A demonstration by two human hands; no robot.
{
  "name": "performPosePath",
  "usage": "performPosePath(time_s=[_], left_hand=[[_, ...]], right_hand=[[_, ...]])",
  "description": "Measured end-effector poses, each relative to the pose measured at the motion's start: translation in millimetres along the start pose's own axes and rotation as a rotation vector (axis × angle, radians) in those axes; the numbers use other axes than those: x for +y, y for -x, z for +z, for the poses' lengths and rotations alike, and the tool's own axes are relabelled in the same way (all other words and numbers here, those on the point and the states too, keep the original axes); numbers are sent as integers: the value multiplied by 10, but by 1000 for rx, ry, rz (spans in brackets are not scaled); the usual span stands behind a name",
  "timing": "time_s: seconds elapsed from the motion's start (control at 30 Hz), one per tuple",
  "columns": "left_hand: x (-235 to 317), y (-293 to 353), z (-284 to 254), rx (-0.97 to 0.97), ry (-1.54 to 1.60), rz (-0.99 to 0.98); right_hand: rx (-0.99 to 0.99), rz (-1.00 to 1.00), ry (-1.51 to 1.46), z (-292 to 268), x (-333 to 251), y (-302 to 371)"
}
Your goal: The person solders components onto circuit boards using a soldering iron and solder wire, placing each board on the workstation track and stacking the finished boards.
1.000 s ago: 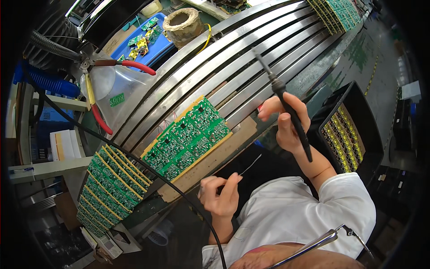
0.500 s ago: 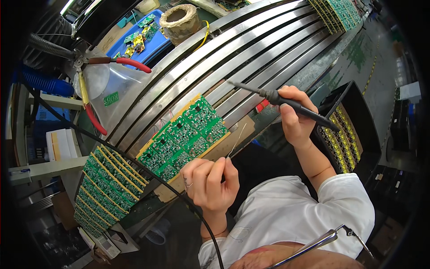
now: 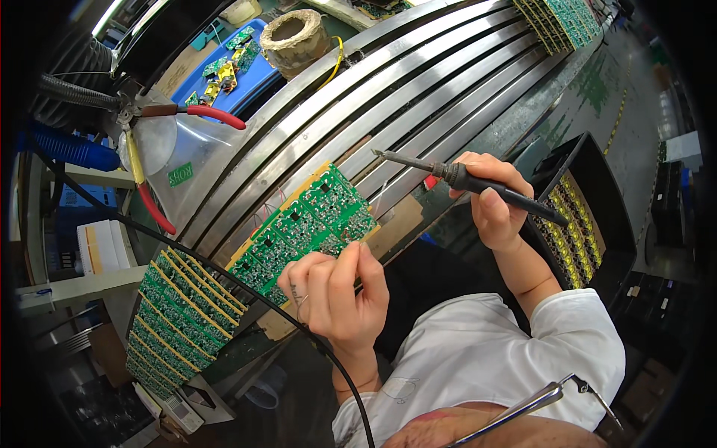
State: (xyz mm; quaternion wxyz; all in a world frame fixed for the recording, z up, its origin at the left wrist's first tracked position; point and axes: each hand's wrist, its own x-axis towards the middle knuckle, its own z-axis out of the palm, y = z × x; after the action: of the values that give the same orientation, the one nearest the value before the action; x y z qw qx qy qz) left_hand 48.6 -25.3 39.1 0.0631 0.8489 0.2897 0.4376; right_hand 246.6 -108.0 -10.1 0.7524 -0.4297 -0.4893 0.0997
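A green circuit board (image 3: pixel 306 224) with a yellow edge lies tilted on the curved metal rails (image 3: pixel 418 82) in front of me. My left hand (image 3: pixel 336 295) rests at the board's near edge, fingers pinched on a thin solder wire (image 3: pixel 376 210) that runs up from the fingertips. My right hand (image 3: pixel 489 201) grips a black-handled soldering iron (image 3: pixel 418 164). Its tip points left and hovers above the rails, just right of the board and apart from it.
A row of upright green boards (image 3: pixel 179 313) stands at the lower left, crossed by a black cable (image 3: pixel 224 276). A black tray (image 3: pixel 590 172) of yellow-green boards sits at the right. Red-handled cutters (image 3: pixel 202 112), a blue tray (image 3: pixel 246 71) and a tape roll (image 3: pixel 295 33) lie beyond the rails.
My left hand has moved up to the board's near edge with the wire. My right hand has swung the soldering iron from upright to level, tip toward the board.
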Motion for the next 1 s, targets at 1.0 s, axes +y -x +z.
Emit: performPosePath(time_s=[1.0], left_hand=[[-392,245,-337,169,-150,-87]], right_hand=[[-222,-47,-59,361,-89,20]])
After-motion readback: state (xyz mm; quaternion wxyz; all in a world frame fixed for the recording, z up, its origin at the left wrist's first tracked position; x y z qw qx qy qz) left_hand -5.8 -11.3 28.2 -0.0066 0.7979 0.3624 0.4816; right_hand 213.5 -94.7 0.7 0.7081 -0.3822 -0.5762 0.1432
